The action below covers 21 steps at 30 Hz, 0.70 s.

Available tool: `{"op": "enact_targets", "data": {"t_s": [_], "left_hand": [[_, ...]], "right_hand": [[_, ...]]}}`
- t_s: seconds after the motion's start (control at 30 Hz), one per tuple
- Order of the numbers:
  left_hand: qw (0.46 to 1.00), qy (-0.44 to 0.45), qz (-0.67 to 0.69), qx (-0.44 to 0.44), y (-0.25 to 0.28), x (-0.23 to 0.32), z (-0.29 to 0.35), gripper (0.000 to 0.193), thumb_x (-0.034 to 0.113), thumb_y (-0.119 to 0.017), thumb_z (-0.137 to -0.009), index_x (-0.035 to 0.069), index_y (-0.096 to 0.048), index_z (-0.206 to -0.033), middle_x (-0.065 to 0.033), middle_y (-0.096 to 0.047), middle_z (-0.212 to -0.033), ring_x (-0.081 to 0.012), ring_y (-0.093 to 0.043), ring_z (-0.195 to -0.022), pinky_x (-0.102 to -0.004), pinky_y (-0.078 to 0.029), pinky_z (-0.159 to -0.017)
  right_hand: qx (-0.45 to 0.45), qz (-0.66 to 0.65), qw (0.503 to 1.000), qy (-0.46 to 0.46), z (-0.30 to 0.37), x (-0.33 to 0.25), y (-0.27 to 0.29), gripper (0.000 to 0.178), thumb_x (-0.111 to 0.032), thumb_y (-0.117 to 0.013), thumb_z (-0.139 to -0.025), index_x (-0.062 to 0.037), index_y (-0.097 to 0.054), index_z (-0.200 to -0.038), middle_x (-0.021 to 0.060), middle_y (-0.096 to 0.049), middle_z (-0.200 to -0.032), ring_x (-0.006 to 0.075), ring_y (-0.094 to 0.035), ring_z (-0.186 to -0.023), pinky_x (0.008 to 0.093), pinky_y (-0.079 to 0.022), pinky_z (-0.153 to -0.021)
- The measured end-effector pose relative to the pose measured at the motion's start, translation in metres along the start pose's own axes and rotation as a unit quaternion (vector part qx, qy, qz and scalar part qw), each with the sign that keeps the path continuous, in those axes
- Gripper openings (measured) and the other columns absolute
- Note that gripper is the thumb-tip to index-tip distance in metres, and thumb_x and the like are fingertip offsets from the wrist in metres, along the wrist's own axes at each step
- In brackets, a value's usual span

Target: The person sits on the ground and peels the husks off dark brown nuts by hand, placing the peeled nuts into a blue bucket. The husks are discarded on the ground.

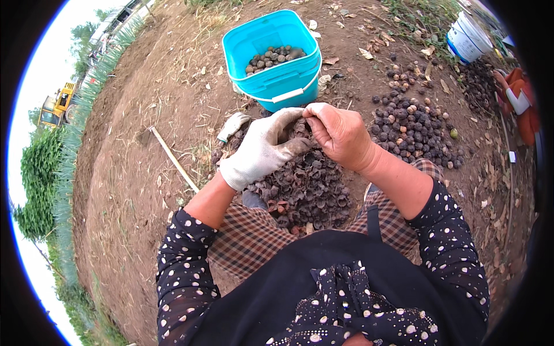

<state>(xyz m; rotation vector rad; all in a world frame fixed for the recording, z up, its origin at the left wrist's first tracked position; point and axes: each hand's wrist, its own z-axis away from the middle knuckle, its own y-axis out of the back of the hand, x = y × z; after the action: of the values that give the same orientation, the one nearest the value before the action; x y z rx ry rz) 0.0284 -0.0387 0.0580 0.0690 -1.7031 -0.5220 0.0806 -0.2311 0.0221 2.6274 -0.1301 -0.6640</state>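
My left hand [259, 144], in a soiled white work glove, is curled, its fingertips meeting my bare right hand [341, 134]. The right fingers are bent and pressed together in a pinch. Whatever lies between the two hands is hidden by the fingers. Below them, between my knees, spreads a heap of dark, dried walnut husks [314, 187]. Just beyond my hands stands a turquoise bucket [276, 87] with a white handle grip, holding a layer of brown walnuts [271, 60]. An empty white glove [234, 127] lies on the ground left of my gloved hand.
A pile of dark walnuts [412, 132] lies to my right. A wooden-handled tool [172, 157] rests on the soil at left. At the far right are a white bucket [468, 38] and a person in red [522, 106]. A yellow machine [56, 107] stands far left.
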Motion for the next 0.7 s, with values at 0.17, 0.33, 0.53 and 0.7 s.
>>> {"op": "enact_targets", "data": {"t_s": [0.17,0.33,0.53,0.7], "left_hand": [[0.994,0.075,0.063,-0.047,0.012,0.016,0.008,0.081,-0.004,-0.079,-0.077,0.001,-0.043,-0.15,-0.0074,-0.067,-0.105,-0.0107,-0.065,-0.09,-0.0263,-0.058,-0.079],[0.998,0.019,0.063,0.002,0.026,0.006,0.016,0.069,-0.006,-0.087,-0.07,0.001,-0.06,-0.133,-0.0064,-0.065,-0.116,-0.0107,-0.064,-0.1,-0.0292,-0.057,-0.088],[0.991,-0.02,-0.131,-0.025,0.02,0.016,0.006,0.078,0.004,-0.089,-0.061,0.0,-0.06,-0.133,-0.0087,-0.064,-0.111,-0.0117,-0.066,-0.08,-0.0267,-0.055,-0.07],[0.987,-0.031,-0.139,0.074,0.031,0.012,0.013,0.063,0.001,-0.084,-0.073,0.003,-0.06,-0.131,-0.0081,-0.064,-0.113,-0.009,-0.064,-0.077,-0.0258,-0.054,-0.071]], "right_hand": [[0.017,-0.001,0.998,-0.062,-0.006,0.002,0.008,0.01,-0.003,-0.066,-0.094,-0.0031,-0.061,-0.103,0.0146,-0.069,-0.085,0.0296,-0.069,-0.071,0.036,-0.054,-0.062],[-0.168,-0.027,0.961,-0.217,-0.008,0.009,0.017,0.032,-0.031,-0.059,-0.104,-0.0027,-0.064,-0.118,0.0082,-0.064,-0.076,0.0153,-0.063,-0.06,0.0291,-0.05,-0.057],[-0.177,-0.608,0.546,-0.549,0.014,0.013,-0.009,0.08,-0.07,-0.036,-0.1,0.0024,-0.057,-0.127,0.0148,-0.062,-0.1,0.0231,-0.068,-0.069,0.0325,-0.057,-0.048],[-0.098,-0.669,0.492,-0.549,0.017,0.033,-0.013,0.062,-0.058,-0.042,-0.104,-0.0021,-0.06,-0.123,0.011,-0.068,-0.104,0.0208,-0.066,-0.077,0.0342,-0.057,-0.057]]}}
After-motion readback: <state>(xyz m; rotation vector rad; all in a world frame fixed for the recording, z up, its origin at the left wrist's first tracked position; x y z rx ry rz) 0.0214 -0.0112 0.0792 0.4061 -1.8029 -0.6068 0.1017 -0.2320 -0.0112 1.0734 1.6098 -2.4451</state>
